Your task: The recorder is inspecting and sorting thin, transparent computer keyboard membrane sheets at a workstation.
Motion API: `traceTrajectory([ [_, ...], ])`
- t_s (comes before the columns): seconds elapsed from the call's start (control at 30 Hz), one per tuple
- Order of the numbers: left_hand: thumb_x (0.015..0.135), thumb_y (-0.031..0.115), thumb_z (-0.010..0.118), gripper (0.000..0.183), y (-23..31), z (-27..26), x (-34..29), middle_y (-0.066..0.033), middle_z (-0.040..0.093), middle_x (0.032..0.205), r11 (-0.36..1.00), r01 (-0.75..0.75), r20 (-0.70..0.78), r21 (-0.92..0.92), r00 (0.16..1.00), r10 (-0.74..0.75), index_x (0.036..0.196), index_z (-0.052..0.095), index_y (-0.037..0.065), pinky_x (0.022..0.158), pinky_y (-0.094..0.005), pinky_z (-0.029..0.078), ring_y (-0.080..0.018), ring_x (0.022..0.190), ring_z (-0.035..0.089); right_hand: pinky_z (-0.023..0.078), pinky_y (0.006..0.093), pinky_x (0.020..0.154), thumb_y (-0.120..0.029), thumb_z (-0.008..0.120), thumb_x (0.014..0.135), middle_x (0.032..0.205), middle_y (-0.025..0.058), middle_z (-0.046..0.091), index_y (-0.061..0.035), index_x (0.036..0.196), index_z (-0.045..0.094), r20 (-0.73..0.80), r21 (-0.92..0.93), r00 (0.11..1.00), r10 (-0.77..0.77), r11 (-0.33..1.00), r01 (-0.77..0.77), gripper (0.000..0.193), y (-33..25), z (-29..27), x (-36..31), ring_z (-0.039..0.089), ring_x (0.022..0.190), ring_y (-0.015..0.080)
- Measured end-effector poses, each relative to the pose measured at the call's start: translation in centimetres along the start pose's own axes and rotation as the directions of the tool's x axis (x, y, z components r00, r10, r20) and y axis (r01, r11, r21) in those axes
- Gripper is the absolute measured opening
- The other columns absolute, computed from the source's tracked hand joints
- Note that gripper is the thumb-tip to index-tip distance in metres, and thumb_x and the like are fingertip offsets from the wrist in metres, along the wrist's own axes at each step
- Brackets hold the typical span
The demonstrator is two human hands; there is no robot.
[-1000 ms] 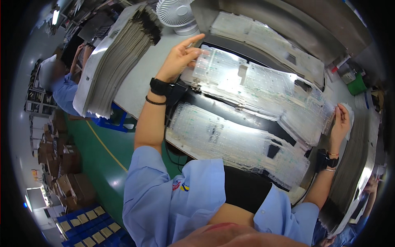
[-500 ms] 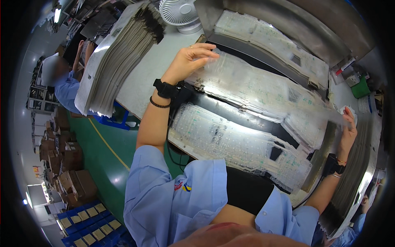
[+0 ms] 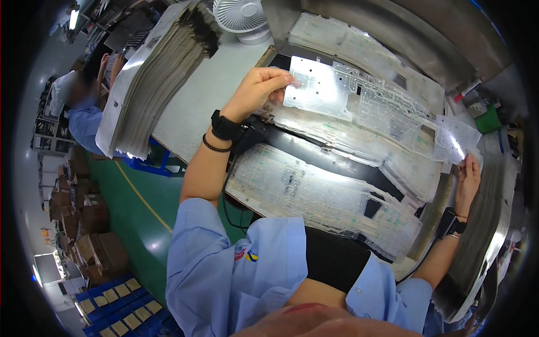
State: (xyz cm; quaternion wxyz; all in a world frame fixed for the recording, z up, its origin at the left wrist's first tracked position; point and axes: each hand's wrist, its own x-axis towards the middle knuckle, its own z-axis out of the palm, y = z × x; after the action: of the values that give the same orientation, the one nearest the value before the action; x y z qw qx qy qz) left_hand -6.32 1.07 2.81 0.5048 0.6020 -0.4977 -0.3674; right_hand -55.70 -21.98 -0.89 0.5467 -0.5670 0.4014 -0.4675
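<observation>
Head view, left to right: brown cardboard boxes (image 3: 92, 253) sit piled on the green floor (image 3: 143, 219), with blue crates (image 3: 115, 303) of small tan packs below them. Above, another person in a blue shirt (image 3: 84, 115) bends over a bench. A tall stack of grey sheets (image 3: 160, 73) leans along the white table (image 3: 208, 95), and a white desk fan (image 3: 240, 16) stands at its far end. The left hand (image 3: 259, 90) is closed in a pinch on the left edge of 1 clear plastic sheet (image 3: 359, 98), lifted off the pile of clear sheets (image 3: 348, 135). More clear sheets (image 3: 320, 196) lie nearer the body. The right hand (image 3: 467, 178), fingers partly curled, holds the sheet's right corner. A green box (image 3: 489, 119) sits beyond, with a dark stack (image 3: 483, 236) at the far right.
</observation>
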Motion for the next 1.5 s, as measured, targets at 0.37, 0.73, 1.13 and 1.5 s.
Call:
traceTrajectory([
  [0.37, 0.087, 0.017, 0.047, 0.023, 0.4, -0.2, -0.1, -0.0039, 0.062, 0.074, 1.000, -0.028, 0.010, 0.000, 1.000, 0.028, 0.089, 0.062, -0.001, 0.055, -0.0172, 0.039, -0.0052, 0.057, 0.050, 0.043, 0.0201, 0.069, -0.014, 0.050, 0.088, 0.085, 0.0003, 0.055, -0.0001, 0.104, 0.056, -0.037, 0.024, 0.999, -0.018, 1.000, 0.019, 0.021, 0.3, 0.1, 0.1, 0.050, 0.075, 0.0063],
  [0.73, 0.087, 0.017, 0.047, 0.023, 0.5, -0.5, 0.1, -0.0026, 0.061, 0.073, 0.999, -0.023, 0.000, -0.022, 1.000, 0.023, 0.089, 0.062, -0.002, 0.055, -0.0171, 0.039, -0.0050, 0.058, 0.048, 0.042, 0.0200, 0.069, -0.011, 0.051, 0.087, 0.087, 0.0013, 0.057, 0.0011, 0.110, 0.054, -0.046, 0.015, 0.999, 0.017, 1.000, -0.016, 0.026, -0.4, 0.7, -0.4, 0.051, 0.074, 0.0063],
  [1.13, 0.088, 0.020, 0.048, 0.023, -1.3, -4.4, 0.7, -0.0013, 0.061, 0.078, 0.999, -0.024, -0.212, -0.040, 0.977, 0.015, 0.095, 0.060, 0.001, 0.056, -0.0165, 0.038, -0.0031, 0.059, 0.047, 0.042, 0.0192, 0.062, -0.008, 0.054, 0.085, 0.076, 0.0011, 0.055, 0.0024, 0.108, 0.055, 0.117, 0.016, 0.992, 0.054, 0.998, -0.056, 0.025, -1.7, 5.0, -2.1, 0.049, 0.066, 0.0074],
  [1.5, 0.088, 0.018, 0.048, 0.022, -3.0, -6.2, 1.2, 0.0012, 0.061, 0.076, 0.998, -0.056, -0.396, -0.028, 0.917, 0.041, 0.096, 0.061, 0.003, 0.053, -0.0163, 0.037, -0.0027, 0.058, 0.046, 0.039, 0.0177, 0.062, -0.007, 0.057, 0.083, 0.081, 0.0002, 0.057, 0.0029, 0.109, 0.055, 0.235, -0.105, 0.971, 0.048, 0.994, -0.024, 0.028, -3.6, 7.9, -3.9, 0.047, 0.066, 0.0053],
])
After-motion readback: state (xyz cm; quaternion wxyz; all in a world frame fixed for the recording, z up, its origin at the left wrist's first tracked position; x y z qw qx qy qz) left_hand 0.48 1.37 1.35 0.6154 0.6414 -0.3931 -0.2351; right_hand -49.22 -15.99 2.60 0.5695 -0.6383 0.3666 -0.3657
